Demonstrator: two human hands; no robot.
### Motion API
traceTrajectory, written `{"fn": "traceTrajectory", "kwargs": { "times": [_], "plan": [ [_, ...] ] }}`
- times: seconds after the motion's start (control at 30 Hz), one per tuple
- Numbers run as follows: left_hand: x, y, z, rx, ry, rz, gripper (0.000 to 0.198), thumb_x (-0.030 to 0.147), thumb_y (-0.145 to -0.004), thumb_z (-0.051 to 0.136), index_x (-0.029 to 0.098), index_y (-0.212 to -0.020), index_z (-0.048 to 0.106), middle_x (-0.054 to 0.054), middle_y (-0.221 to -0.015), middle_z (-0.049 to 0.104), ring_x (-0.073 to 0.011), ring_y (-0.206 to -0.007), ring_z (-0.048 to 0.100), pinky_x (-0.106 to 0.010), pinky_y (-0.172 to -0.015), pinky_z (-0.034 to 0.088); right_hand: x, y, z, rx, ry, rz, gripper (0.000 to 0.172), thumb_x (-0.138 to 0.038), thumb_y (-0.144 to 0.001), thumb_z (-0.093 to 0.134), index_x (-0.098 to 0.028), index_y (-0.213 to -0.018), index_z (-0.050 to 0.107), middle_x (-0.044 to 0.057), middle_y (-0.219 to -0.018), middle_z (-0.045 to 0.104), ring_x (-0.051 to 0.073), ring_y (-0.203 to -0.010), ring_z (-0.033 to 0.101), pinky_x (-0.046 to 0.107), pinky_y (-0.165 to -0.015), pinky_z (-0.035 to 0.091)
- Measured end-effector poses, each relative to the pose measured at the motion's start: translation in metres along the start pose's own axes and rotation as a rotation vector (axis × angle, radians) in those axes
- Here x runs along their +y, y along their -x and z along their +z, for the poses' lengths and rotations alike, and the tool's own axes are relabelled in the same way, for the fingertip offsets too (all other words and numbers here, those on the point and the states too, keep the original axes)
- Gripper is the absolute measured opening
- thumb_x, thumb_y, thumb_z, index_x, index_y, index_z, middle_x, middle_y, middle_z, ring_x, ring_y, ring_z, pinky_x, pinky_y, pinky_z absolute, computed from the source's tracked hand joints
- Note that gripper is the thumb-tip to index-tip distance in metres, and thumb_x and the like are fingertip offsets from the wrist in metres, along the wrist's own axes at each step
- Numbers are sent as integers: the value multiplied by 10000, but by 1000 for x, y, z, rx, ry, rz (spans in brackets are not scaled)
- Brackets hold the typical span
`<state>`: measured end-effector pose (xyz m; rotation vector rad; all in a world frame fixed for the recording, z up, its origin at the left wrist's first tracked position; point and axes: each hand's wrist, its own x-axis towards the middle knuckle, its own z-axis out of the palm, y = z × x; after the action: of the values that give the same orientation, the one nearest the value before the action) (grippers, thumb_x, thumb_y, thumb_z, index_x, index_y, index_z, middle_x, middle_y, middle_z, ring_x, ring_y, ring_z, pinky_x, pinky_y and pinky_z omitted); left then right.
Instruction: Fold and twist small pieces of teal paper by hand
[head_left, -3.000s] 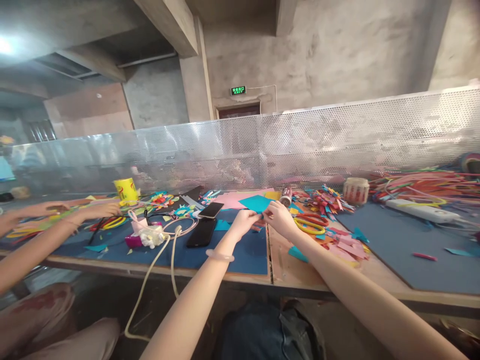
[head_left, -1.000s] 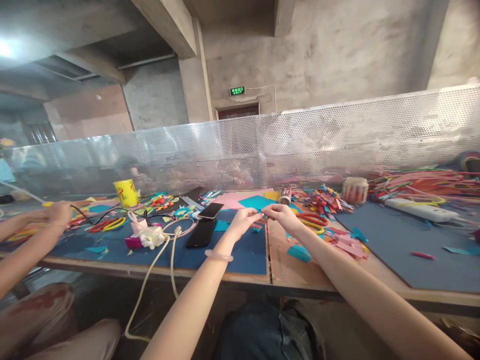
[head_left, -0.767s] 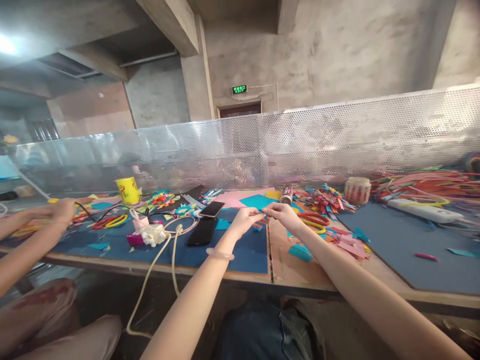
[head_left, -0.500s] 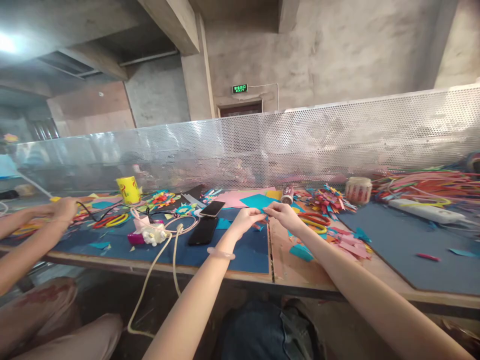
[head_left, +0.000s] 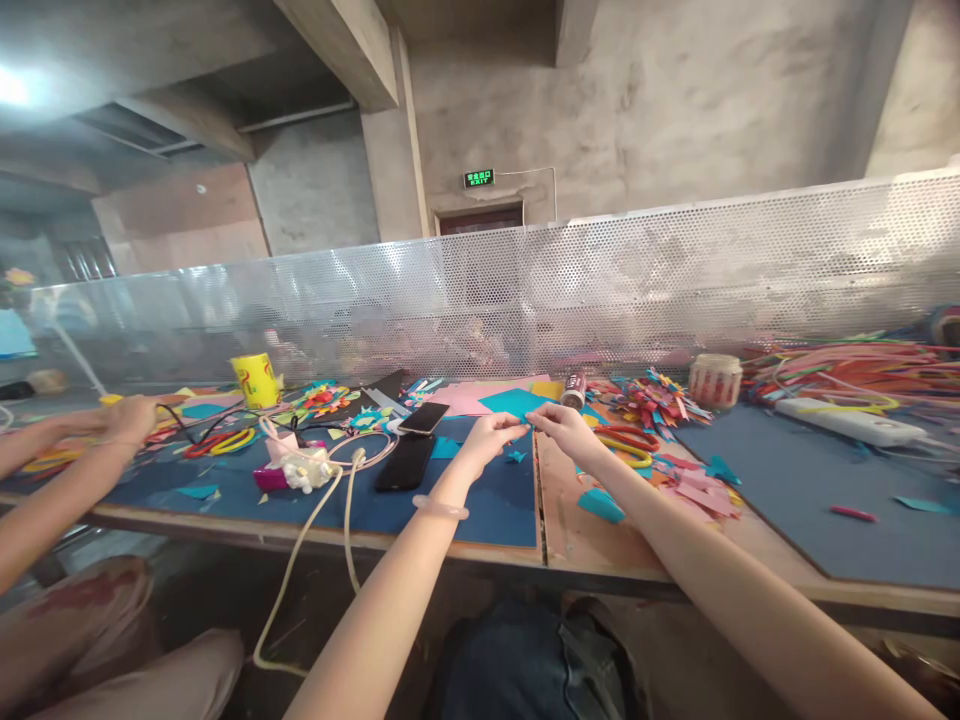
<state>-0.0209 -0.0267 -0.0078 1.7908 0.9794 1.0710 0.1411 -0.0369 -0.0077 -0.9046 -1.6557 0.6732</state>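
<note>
My left hand and my right hand meet over the table with fingertips pinched together. Between them is a small blue piece of paper, mostly covered by the fingers. Just beyond lies a larger blue paper sheet on pink paper. A small blue paper scrap rests on the dark blue mat below my hands. Scissors with red and yellow handles lie right of my right hand.
Two phones and a white cord sit to the left, near a yellow cup. Rightward are paper scraps, a can, a jar and a power strip. A co-worker's hands are at far left.
My hands stay nearly in place, with slight finger movement around the blue paper. The small blue scrap beneath them shows more clearly now.
</note>
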Motion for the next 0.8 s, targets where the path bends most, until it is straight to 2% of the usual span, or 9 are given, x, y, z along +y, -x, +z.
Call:
{"fn": "traceTrajectory", "kwargs": {
  "times": [0.2,0.33,0.43,0.53,0.7,0.8],
  "plan": [
    [1,-2,-3,106,-13,-21,323,412,-631,627,159,-830,649,-31,-745,625,-116,-657,521,-199,-515,337,7,-1,3,9,73,28,361,-491,-707,541,-148,-780,625,28,-722,594,138,-686,506,267,-657,381],
    [1,-2,-5,168,-50,10,311,412,-593,650,143,-750,661,-10,-647,588,-111,-611,489,-205,-500,304,4,-1,3,5,135,-24,307,-455,-694,566,-154,-721,622,28,-715,602,150,-707,525,276,-679,392],
    [1,-2,-6,144,-42,14,323,432,-597,633,145,-741,668,-7,-617,576,-107,-592,473,-205,-484,281,2,-1,4,41,139,-72,285,-438,-703,560,-157,-708,609,25,-708,596,151,-714,530,275,-686,396],
    [1,-4,-7,138,0,-25,345,456,-624,594,155,-774,671,-24,-691,614,-105,-601,478,-207,-476,277,5,-1,4,57,123,-68,288,-439,-716,540,-159,-725,608,25,-709,597,151,-713,529,272,-682,398],
    [4,-4,-7,162,4,-71,387,481,-693,502,144,-790,666,-59,-785,651,-118,-630,511,-221,-511,319,6,1,2,20,76,20,308,-445,-702,541,-145,-711,612,24,-690,601,147,-695,528,261,-660,394],
    [4,-2,-5,110,-59,-13,348,461,-686,533,145,-762,659,-52,-785,655,-123,-643,525,-223,-540,346,4,1,1,-7,74,68,319,-445,-688,554,-134,-713,618,23,-672,604,141,-666,526,257,-639,392]
  ]
}}
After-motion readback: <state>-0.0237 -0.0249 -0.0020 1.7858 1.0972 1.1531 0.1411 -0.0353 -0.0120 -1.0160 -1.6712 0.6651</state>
